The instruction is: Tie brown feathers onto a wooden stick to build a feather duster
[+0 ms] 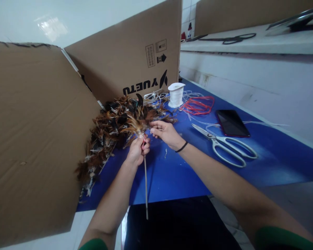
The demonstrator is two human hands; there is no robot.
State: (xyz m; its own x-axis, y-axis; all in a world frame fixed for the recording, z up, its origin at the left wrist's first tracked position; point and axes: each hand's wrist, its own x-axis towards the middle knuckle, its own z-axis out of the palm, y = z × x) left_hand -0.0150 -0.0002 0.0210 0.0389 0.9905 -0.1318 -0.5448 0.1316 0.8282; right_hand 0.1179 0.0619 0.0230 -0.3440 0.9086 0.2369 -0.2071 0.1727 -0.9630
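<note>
My left hand [138, 150] is closed around the top of a thin wooden stick [146, 189], which hangs down past the table edge. Brown and black feathers are bunched at the stick's top, forming a small duster head [136, 125]. My right hand [163, 131], a black band on its wrist, pinches at the feathers just right of that bunch, fingers curled together. A large pile of loose brown feathers [108, 133] lies on the blue table top [276, 156] behind and left of both hands.
Cardboard sheets [36, 132] wall off the left and back. On the table stand a white thread spool [176, 94], red cord [199, 105], white-handled scissors [224, 146] and a dark phone [232, 123]. A raised white ledge [250, 43] carries black scissors.
</note>
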